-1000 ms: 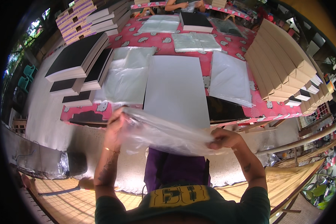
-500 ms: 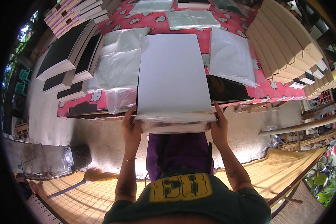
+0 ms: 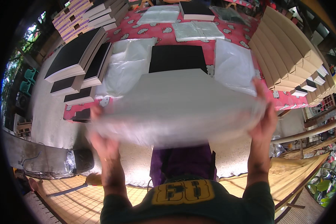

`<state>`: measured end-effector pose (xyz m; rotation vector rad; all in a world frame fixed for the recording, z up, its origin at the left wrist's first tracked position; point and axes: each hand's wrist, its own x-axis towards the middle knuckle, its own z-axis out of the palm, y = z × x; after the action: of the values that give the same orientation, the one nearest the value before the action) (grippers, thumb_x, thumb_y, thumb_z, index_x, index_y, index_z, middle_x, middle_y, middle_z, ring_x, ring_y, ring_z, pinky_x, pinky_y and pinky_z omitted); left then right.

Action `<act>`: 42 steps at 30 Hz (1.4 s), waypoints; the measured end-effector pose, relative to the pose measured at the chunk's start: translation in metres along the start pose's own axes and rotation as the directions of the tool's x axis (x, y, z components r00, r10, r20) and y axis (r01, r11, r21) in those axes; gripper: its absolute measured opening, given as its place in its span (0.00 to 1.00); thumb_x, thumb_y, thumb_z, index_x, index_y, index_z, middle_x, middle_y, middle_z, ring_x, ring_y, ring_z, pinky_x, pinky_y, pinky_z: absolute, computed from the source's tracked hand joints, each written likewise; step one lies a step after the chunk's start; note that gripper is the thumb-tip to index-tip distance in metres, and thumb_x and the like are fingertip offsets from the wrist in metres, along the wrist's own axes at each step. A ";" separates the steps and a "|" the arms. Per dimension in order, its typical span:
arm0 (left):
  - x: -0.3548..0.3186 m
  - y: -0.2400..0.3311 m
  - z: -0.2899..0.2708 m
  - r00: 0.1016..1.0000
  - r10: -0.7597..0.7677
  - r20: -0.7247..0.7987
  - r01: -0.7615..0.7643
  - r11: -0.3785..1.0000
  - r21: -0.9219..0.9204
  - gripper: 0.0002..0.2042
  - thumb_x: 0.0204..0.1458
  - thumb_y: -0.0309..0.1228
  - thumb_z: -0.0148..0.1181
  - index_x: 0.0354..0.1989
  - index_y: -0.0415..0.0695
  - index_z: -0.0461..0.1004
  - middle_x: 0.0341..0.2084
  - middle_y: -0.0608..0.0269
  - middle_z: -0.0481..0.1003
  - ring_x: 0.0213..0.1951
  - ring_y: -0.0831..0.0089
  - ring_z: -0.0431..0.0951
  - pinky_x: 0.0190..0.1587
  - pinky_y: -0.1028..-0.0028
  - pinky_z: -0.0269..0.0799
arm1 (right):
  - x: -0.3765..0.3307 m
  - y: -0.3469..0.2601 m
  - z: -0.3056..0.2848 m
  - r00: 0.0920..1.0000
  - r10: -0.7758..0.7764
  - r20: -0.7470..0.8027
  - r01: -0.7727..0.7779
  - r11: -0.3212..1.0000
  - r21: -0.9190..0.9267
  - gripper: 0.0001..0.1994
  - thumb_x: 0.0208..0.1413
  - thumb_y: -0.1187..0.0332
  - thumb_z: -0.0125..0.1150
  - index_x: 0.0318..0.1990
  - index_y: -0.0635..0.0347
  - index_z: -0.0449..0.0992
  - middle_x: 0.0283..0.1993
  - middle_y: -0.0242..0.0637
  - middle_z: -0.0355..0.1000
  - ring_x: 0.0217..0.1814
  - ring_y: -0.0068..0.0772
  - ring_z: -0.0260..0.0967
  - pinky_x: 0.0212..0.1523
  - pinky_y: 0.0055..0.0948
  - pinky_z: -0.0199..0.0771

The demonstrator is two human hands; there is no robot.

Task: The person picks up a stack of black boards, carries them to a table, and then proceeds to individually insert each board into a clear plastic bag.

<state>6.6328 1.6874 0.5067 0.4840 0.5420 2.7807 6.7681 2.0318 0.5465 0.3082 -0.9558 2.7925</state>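
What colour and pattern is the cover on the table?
The table cover is pink with white cartoon cat faces, best seen in the head view.

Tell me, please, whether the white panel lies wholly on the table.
Not wholly: the white panel reaches past the table's near edge, between left hand and right hand. Whether its far end touches down, I cannot tell.

1. White board (image 3: 175,89): near half smeared by motion; its near edge cannot be traced.
2. Left hand (image 3: 102,130): fingers blurred; exact placement of the grip on the white board unreadable.
3. Right hand (image 3: 265,117): blurred likewise; individual fingertips indistinct.
4. Black book (image 3: 177,58): near portion hidden behind the white board.
5. Worktop (image 3: 134,31): middle of front edge concealed by the white board.
6. Book stack (image 3: 106,15): top cut off by the upper picture edge.
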 end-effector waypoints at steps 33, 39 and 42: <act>0.168 -0.077 0.023 0.971 0.190 0.144 -0.238 0.773 0.588 0.15 0.54 0.27 0.60 0.50 0.41 0.69 0.45 0.63 0.75 0.45 0.76 0.73 0.51 0.73 0.66 | 0.114 0.056 -0.115 0.859 -0.510 -0.045 0.500 0.855 -0.139 0.26 0.60 0.62 0.55 0.62 0.59 0.56 0.58 0.43 0.62 0.58 0.32 0.62 0.61 0.37 0.60; 0.177 -0.111 0.053 0.985 0.128 0.120 -0.172 0.829 0.532 0.11 0.55 0.28 0.60 0.45 0.41 0.71 0.42 0.62 0.76 0.44 0.77 0.73 0.49 0.75 0.67 | 0.133 0.016 -0.093 0.653 -0.748 -0.118 0.681 0.649 -0.340 0.22 0.55 0.79 0.53 0.58 0.60 0.61 0.53 0.40 0.67 0.53 0.29 0.67 0.55 0.29 0.68; 0.175 -0.118 0.055 0.982 0.148 0.117 -0.188 0.820 0.541 0.10 0.55 0.28 0.60 0.44 0.41 0.71 0.42 0.62 0.76 0.44 0.77 0.74 0.49 0.75 0.67 | 0.131 0.006 -0.102 0.605 -0.786 -0.128 0.680 0.593 -0.430 0.16 0.57 0.76 0.54 0.54 0.61 0.66 0.49 0.36 0.69 0.49 0.26 0.69 0.50 0.25 0.71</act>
<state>6.5168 1.8656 0.5544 0.7764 1.3616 2.7202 6.6262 2.1035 0.4968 0.1561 -0.9209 1.7842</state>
